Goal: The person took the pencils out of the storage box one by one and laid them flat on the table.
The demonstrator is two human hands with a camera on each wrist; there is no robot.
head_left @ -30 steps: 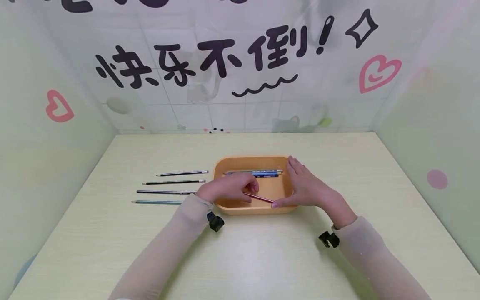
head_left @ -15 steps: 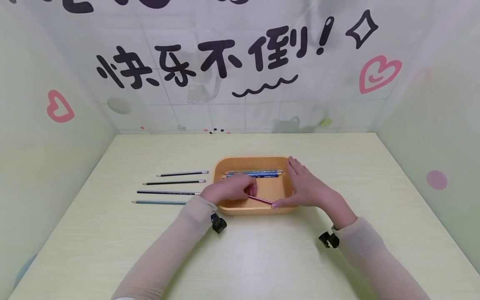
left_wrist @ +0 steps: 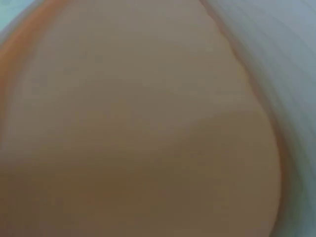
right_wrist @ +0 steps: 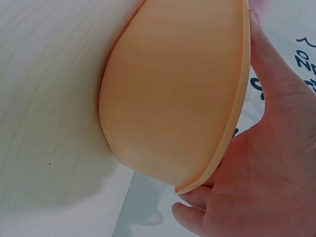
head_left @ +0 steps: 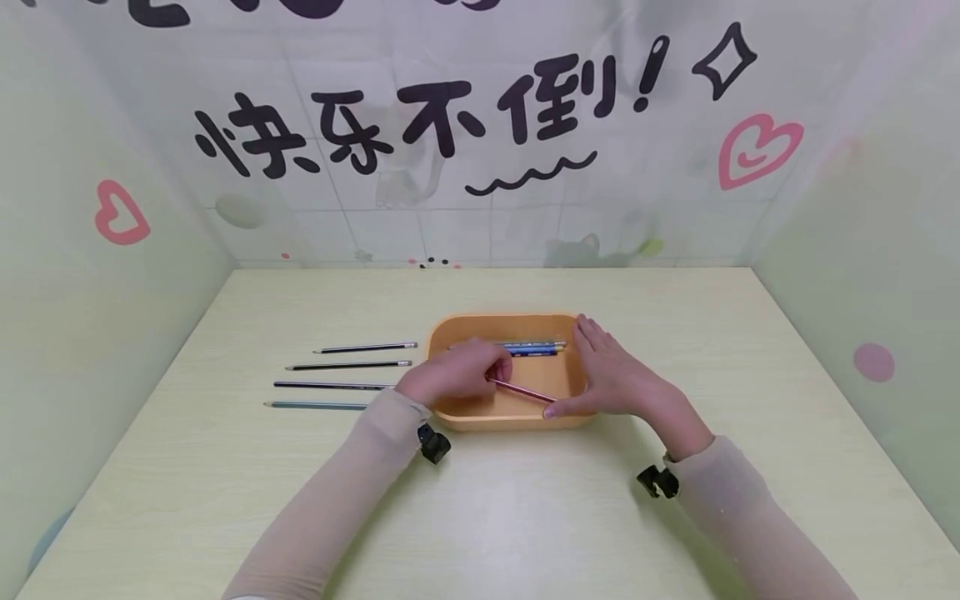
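Note:
An orange plastic bin (head_left: 517, 422) stands on the table. Over its left half, my left hand (head_left: 453, 371) pinches a dark red pencil (head_left: 525, 390), which slants across the inside with its right end near my right thumb. My right hand (head_left: 622, 375) holds the bin's right end, thumb by the near rim and fingers at the far corner. In the right wrist view, this hand (right_wrist: 261, 173) lies along the rim. Several blue pencils (head_left: 532, 347) lie along the bin's far side, partly hidden by my left hand. Blurred brown-orange fills most of the left wrist view.
Left of the bin, several pencils lie roughly parallel on the table: two dark ones at the back (head_left: 367, 347), a third dark pencil (head_left: 330, 385) and a teal pencil (head_left: 315, 405) nearest me. My left forearm covers the right ends of the nearer ones. Printed curtains enclose the table.
My left hand dips slightly right and down, then comes back up and left with the red pencil. The pencil's tilt shifts a little. My right hand and the bin stay in place.

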